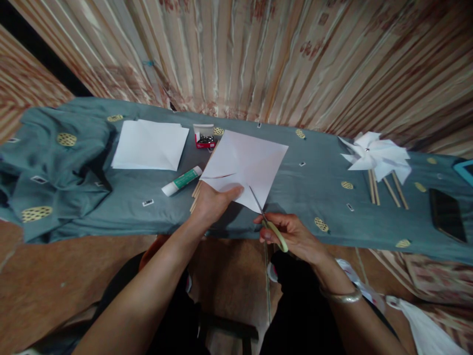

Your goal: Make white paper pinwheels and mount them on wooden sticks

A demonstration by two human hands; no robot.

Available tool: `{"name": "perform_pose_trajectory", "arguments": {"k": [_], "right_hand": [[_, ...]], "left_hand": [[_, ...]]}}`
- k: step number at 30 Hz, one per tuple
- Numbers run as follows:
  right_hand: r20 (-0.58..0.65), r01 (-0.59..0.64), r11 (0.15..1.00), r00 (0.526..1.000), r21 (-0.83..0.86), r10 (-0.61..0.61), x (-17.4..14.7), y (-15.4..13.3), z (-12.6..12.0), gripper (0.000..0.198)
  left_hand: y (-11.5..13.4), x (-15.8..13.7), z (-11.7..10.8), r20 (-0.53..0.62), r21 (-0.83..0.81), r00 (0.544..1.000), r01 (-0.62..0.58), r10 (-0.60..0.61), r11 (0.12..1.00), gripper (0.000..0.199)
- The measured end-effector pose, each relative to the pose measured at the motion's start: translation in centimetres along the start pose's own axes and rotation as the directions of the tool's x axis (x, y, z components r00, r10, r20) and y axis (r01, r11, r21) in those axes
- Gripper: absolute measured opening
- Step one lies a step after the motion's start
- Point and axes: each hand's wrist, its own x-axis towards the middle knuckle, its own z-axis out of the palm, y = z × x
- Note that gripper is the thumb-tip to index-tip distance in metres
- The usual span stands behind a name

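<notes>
A square sheet of white paper (pixel 251 158) is held over the cloth-covered table, with one slit running in from its left corner. My left hand (pixel 214 202) grips its lower left edge, thumb on top and the other fingers hidden beneath. In my right hand (pixel 288 231) is a pair of scissors (pixel 275 234) with pale green handles. Their blades lie at the paper's bottom corner, pointing up toward its middle. Partly under the sheet, several thin wooden sticks (pixel 194 199) show at its left side.
Left of the sheet are a glue stick (pixel 182 181), a small red-and-white box (pixel 204 137) of metal pins and a stack of white paper (pixel 150 145). Paper pinwheels (pixel 380 153) on sticks and a dark phone (pixel 447 214) lie right. A curtain (pixel 236 59) hangs behind the table (pixel 310 192).
</notes>
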Motion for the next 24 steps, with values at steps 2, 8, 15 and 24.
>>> {"name": "perform_pose_trajectory", "arguments": {"k": [2, 8, 15, 24], "right_hand": [[-0.006, 0.002, 1.0, 1.0, 0.007, -0.002, 0.05, 0.01, 0.0, 0.049], [-0.015, -0.004, 1.0, 1.0, 0.013, 0.004, 0.07, -0.15, 0.1, 0.048], [-0.054, -0.048, 0.996, 0.997, 0.079, 0.053, 0.18, -0.3, 0.33, 0.049], [-0.066, -0.014, 0.992, 0.998, 0.122, 0.023, 0.24, -0.2, 0.52, 0.044]], "left_hand": [[-0.09, 0.01, -0.05, -0.002, 0.009, 1.0, -0.011, 0.011, 1.0, 0.043], [0.06, -0.01, -0.12, 0.0, 0.023, 1.0, 0.006, -0.006, 1.0, 0.039], [0.09, 0.07, -0.16, 0.002, 0.008, 1.0, -0.013, 0.012, 1.0, 0.039], [0.13, -0.5, 0.13, 0.005, 0.063, 0.998, 0.056, -0.056, 0.996, 0.046]]}}
